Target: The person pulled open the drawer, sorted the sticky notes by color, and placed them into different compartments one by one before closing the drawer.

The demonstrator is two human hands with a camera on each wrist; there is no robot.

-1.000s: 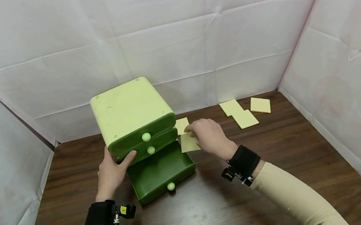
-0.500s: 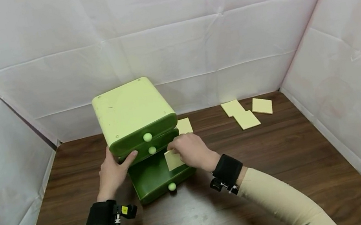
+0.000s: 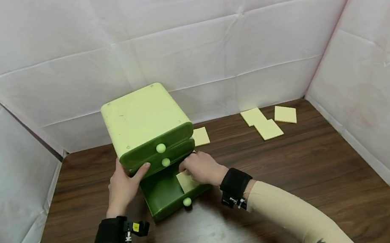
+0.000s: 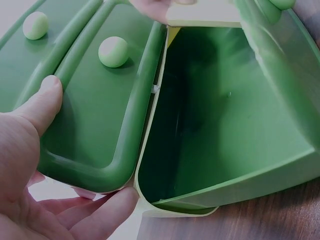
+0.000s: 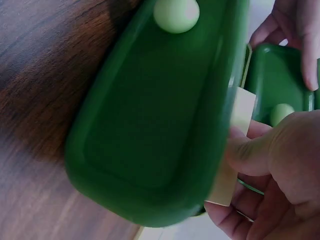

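On the wooden table [image 3: 304,172] stands a light-green drawer cabinet [image 3: 142,119] with its bottom drawer [image 3: 164,193] pulled open. The left hand [image 3: 124,188] braces the cabinet's front corner, fingers wrapped round it. The right hand [image 3: 200,168] pinches a yellow notepad [image 3: 186,181], now inside the drawer: placing seems underway; next would call for letting go low and flat

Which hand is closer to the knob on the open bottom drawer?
Right. The right hand holds a yellow pad inside the drawer, just above the knob. The left hand grips the cabinet's left side, farther off.
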